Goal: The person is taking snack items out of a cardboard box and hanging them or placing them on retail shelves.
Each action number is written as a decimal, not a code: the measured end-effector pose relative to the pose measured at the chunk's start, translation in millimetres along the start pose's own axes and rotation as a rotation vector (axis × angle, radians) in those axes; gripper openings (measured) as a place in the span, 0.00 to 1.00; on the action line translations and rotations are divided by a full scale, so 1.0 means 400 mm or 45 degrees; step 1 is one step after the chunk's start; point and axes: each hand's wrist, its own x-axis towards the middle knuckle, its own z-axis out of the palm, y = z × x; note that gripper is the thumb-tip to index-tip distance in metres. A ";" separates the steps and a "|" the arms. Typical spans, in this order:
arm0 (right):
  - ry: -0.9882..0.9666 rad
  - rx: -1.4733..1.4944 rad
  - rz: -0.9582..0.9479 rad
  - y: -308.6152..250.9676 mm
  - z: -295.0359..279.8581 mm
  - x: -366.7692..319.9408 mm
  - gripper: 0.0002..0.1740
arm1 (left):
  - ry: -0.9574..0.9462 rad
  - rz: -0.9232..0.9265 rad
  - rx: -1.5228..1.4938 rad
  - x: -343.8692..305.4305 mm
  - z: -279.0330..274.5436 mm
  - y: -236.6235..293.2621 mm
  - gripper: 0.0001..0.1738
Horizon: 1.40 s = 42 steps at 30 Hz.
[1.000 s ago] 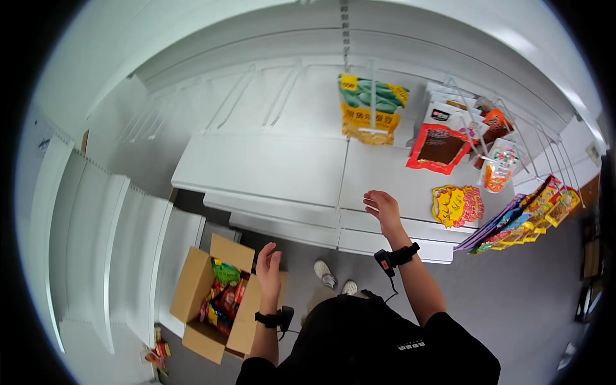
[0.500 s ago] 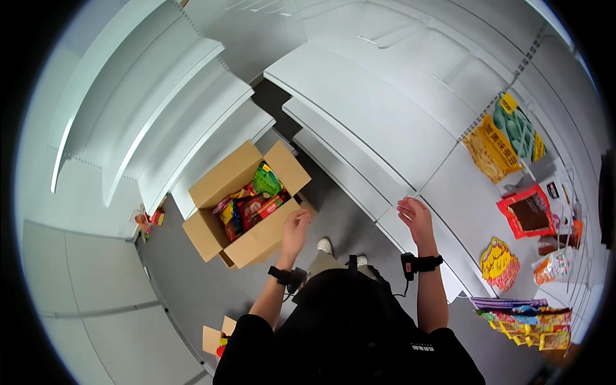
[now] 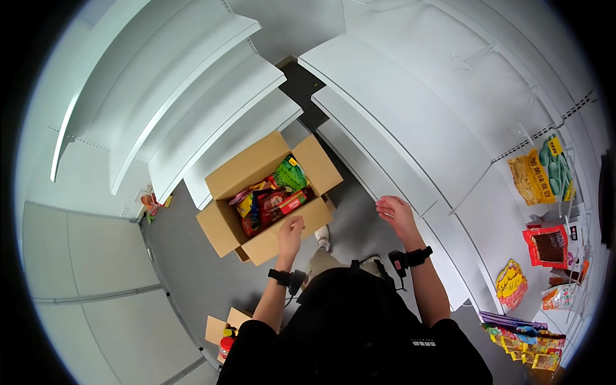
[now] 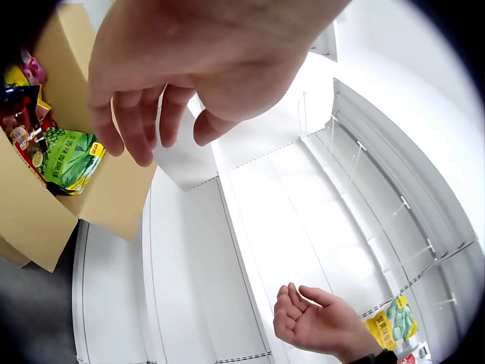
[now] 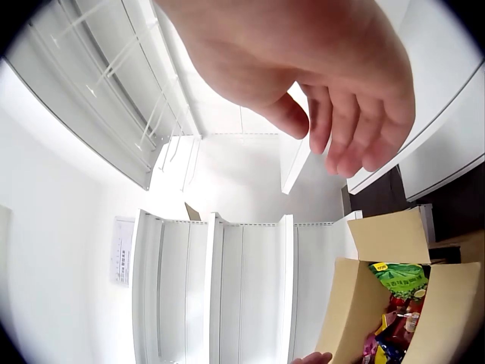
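Observation:
My left hand [image 3: 290, 237] hangs loosely with nothing in it, overlapping the near flap of an open cardboard box [image 3: 258, 246] in the head view. Inside that box lie several snack bags, among them a green bag [image 3: 290, 174] and a red package [image 3: 272, 204]. To the right, my right hand [image 3: 399, 219] is raised by the front edge of the white shelf [image 3: 443, 168], its fingers relaxed and holding nothing. In the left wrist view the left hand's fingers [image 4: 136, 125] droop slightly bent; the right wrist view shows the right hand's fingers [image 5: 356, 129] likewise.
On the right shelf unit hang a yellow-green bag [image 3: 542, 170], a red bag [image 3: 547, 246] and a white-orange bag [image 3: 557, 296]. A yellow cut-out card [image 3: 511, 284] lies near the edge. White shelves [image 3: 212, 125] stand at left; a smaller box [image 3: 216, 330] sits behind on the floor.
The view has swung left, from the shelf with hanging bags toward the cardboard box, which now sits nearer the middle. Both hands stay empty; the left hand now overlaps the box's flap.

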 end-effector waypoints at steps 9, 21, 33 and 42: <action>-0.004 -0.037 0.042 0.015 0.260 0.124 0.15 | 0.121 0.021 -0.040 0.302 -0.163 -0.089 0.15; -0.087 0.166 0.229 0.113 0.425 0.226 0.13 | -0.082 -0.009 0.309 0.473 -0.169 -0.193 0.20; 0.110 0.137 0.353 0.204 0.476 0.185 0.13 | -0.131 -0.037 0.507 0.708 -0.055 -0.386 0.25; 0.164 0.166 0.349 0.219 0.524 0.187 0.14 | -0.444 0.327 0.663 0.866 -0.054 -0.314 0.41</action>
